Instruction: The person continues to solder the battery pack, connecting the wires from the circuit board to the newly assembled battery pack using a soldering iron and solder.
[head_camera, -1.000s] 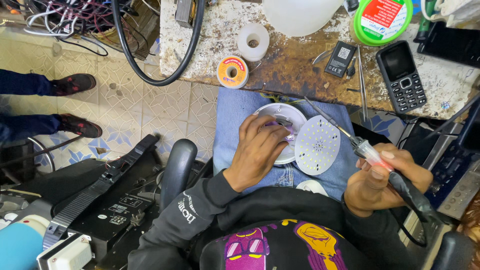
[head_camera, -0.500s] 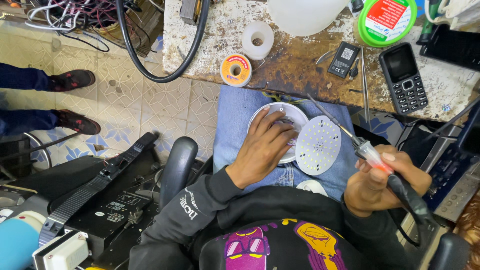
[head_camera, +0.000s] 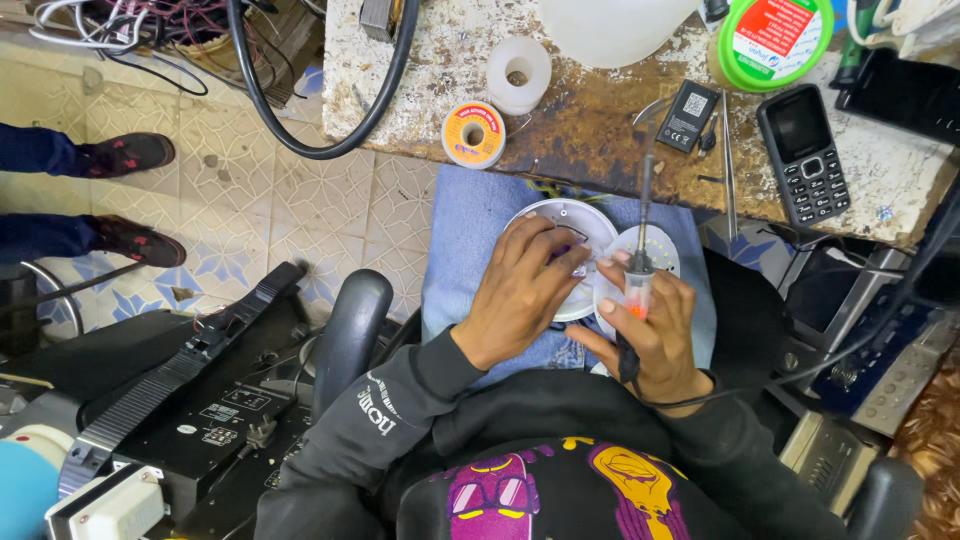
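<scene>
My left hand (head_camera: 520, 292) rests on a round white lamp housing (head_camera: 570, 222) lying on my lap, fingers curled over it. My right hand (head_camera: 655, 335) grips a soldering iron (head_camera: 640, 268) by its clear handle, held upright with the tip pointing away from me toward the workbench. A round white LED disc (head_camera: 655, 248) sits just behind the iron, touching the housing's right side. The iron's black cord runs off to the right.
On the stained workbench (head_camera: 600, 110) lie a solder spool (head_camera: 473, 133), a white tape roll (head_camera: 518, 73), a black keypad phone (head_camera: 803, 150), a small black battery (head_camera: 689, 115), tweezers (head_camera: 728, 150) and a green-lidded tub (head_camera: 768, 40). Another person's shoes (head_camera: 125, 155) stand on the tiled floor at left. Black equipment (head_camera: 200, 420) sits at lower left.
My right hand has swung the soldering iron from a slanted pose at the right to upright over the LED disc, beside my left hand. The left hand stays on the housing.
</scene>
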